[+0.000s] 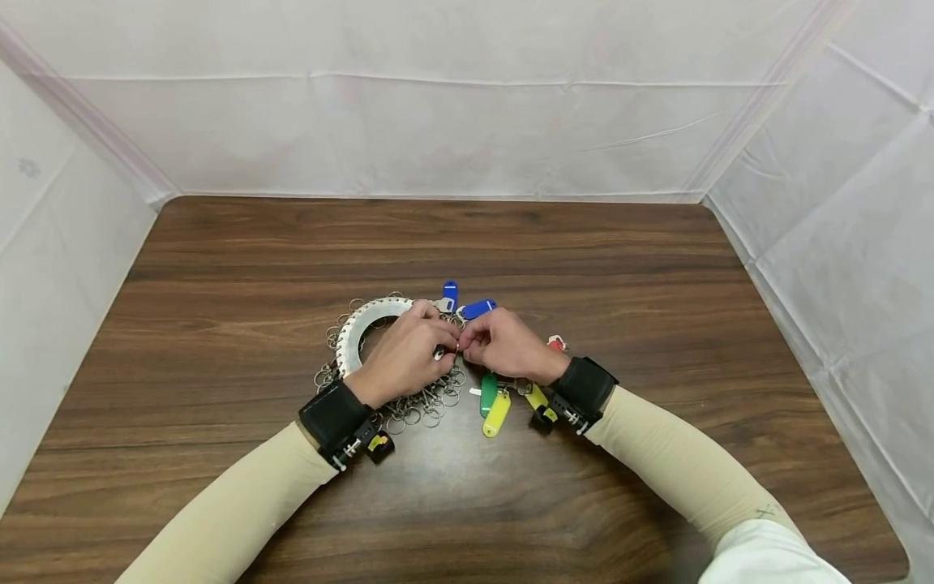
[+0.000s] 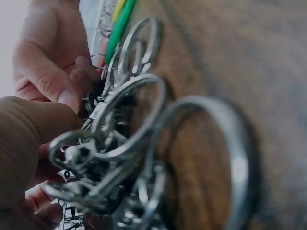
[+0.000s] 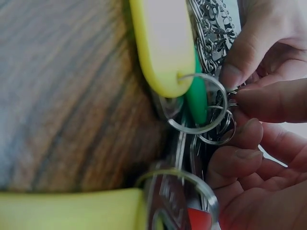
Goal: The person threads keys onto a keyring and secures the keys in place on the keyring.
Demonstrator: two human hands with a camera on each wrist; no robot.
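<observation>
On the wooden table [image 1: 292, 259] lies a white ring-shaped holder [image 1: 362, 321] hung with several metal key rings [image 1: 423, 405]. My left hand [image 1: 409, 354] rests over it and pinches a small metal ring [image 1: 443, 352] at its fingertips. My right hand [image 1: 499, 345] meets it fingertip to fingertip and pinches the same cluster of rings. In the right wrist view, split rings [image 3: 201, 103] carry a yellow tag [image 3: 163, 43] and a green tag [image 3: 196, 98] beside my fingers [image 3: 268, 103]. The left wrist view shows blurred key rings [image 2: 139, 120] close up.
Blue key tags [image 1: 467, 304] lie just beyond my hands. Green [image 1: 488, 393] and yellow tags [image 1: 498, 414] lie under my right wrist, with a red one [image 1: 557, 344] behind it. White fabric walls [image 1: 438, 130] enclose the table on three sides.
</observation>
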